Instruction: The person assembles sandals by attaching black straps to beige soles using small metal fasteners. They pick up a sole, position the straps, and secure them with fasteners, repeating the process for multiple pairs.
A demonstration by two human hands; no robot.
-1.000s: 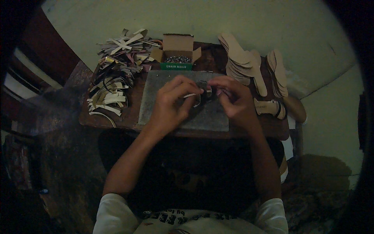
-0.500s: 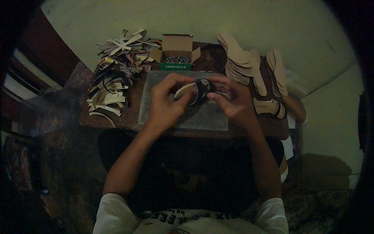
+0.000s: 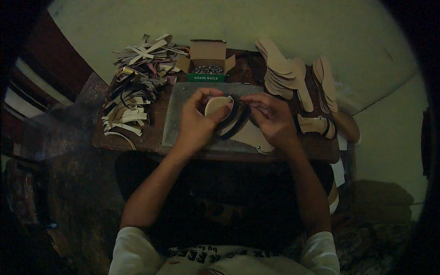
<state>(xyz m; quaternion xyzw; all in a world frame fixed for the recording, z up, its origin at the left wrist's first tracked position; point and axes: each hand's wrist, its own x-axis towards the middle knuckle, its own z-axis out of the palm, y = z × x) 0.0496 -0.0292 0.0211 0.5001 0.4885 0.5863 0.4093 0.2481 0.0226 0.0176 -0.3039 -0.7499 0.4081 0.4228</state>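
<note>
A beige sandal [image 3: 250, 136] with dark straps is held up over a grey slab. My left hand [image 3: 196, 120] is closed round its rounded front end, thumb on top of the sole. Beside the dark strap [image 3: 239, 123], my right hand [image 3: 270, 117] pinches with thumb and forefinger at the strap's upper end; the exact contact is partly hidden by the fingers. The sole's narrow end slants toward the table's front edge, below my right hand, with a small round shiny spot near its tip.
The grey slab [image 3: 176, 110] covers the table's middle. Leather strips [image 3: 128, 110] are heaped at left. An open green box [image 3: 206, 77] of small nails stands behind. Sole-shaped pieces [image 3: 279, 64] and a strapped sandal [image 3: 314, 124] lie at right, near another person's bare limb [image 3: 347, 126].
The sandal has turned, so its narrow end now shows toward the lower right and the dark strap stands out more. My right fingers have moved to the strap's upper end.
</note>
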